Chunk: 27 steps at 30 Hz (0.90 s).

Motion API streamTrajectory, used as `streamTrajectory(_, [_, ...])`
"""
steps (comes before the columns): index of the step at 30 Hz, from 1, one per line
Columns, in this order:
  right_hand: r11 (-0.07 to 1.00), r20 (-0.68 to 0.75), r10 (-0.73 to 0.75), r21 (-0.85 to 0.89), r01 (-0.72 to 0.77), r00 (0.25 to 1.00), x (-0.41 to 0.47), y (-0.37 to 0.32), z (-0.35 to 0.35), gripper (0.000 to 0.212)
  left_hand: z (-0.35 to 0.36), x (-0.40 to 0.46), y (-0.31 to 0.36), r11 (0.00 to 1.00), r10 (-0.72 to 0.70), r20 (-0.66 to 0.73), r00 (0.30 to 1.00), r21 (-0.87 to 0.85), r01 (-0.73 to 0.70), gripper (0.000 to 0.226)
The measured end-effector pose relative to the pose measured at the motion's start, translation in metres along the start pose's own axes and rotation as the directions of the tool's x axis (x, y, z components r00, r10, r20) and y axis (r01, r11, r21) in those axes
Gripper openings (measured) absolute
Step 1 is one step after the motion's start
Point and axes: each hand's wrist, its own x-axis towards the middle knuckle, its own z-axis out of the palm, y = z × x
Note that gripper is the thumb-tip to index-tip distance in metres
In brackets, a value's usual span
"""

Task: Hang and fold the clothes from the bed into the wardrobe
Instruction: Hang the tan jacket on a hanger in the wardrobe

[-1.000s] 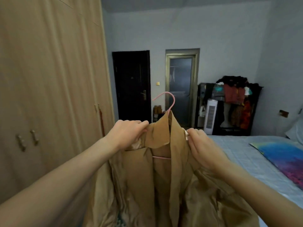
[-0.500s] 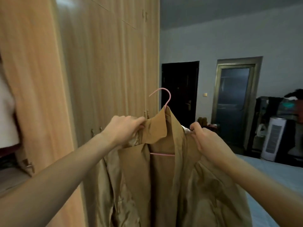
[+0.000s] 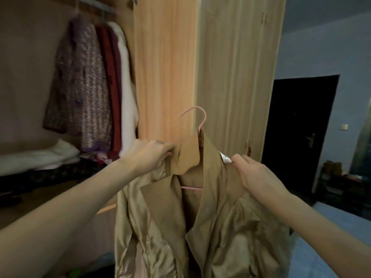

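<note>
A tan jacket (image 3: 180,227) with a shiny lining hangs on a pink wire hanger (image 3: 201,123), held up in front of me. My left hand (image 3: 149,155) grips the jacket's left shoulder at the collar. My right hand (image 3: 255,173) grips its right shoulder beside the white neck label. The hanger's hook sticks up free above the collar. To the left the wardrobe (image 3: 164,67) stands open, with its rail (image 3: 96,6) at the top.
On the rail hang a tweed jacket (image 3: 84,85), a dark red garment (image 3: 112,81) and a white one (image 3: 128,93). Folded white cloth (image 3: 38,157) lies on the shelf below. Shut wardrobe doors (image 3: 236,77) stand right of the open bay; a dark door (image 3: 301,127) is behind.
My view has swung left from the room toward the open wardrobe bay, and the jacket has come with it. Both hands keep the same grip on its shoulders.
</note>
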Motion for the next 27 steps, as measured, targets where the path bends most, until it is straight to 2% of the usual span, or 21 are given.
streamTrajectory(6, [0.982, 0.078, -0.135, 0.14, 0.123, 0.988, 0.034, -0.087, 0.02, 0.029, -0.014, -0.071, -0.069, 0.98, -0.171, 0.044, 0.984, 0.115, 0.165, 0.022])
streamTrajectory(11, [0.939, 0.075, -0.224, 0.283, 0.194, 0.972, 0.045, -0.152, 0.039, 0.009, -0.034, -0.131, -0.112, 0.96, -0.232, 0.067, 0.97, 0.176, 0.217, 0.021])
streamTrajectory(14, [0.913, 0.102, -0.337, 0.277, 0.298, 0.936, 0.049, -0.187, 0.052, 0.037, -0.045, -0.167, -0.135, 0.946, -0.276, 0.091, 0.957, 0.2, 0.254, 0.024])
streamTrajectory(16, [0.909, 0.083, -0.361, 0.251, 0.331, 0.929, 0.053, -0.214, 0.063, 0.044, -0.051, -0.195, -0.152, 0.937, -0.307, 0.095, 0.947, 0.203, 0.283, 0.023])
streamTrajectory(21, [0.834, -0.085, -0.457, 0.304, 0.46, 0.885, 0.064, -0.275, 0.088, 0.021, -0.069, -0.254, -0.182, 0.903, -0.388, 0.104, 0.916, 0.243, 0.355, 0.022])
streamTrajectory(27, [0.795, -0.091, -0.498, 0.348, 0.496, 0.862, 0.082, -0.328, 0.097, 0.02, -0.087, -0.298, -0.2, 0.855, -0.501, 0.141, 0.854, 0.235, 0.462, 0.021])
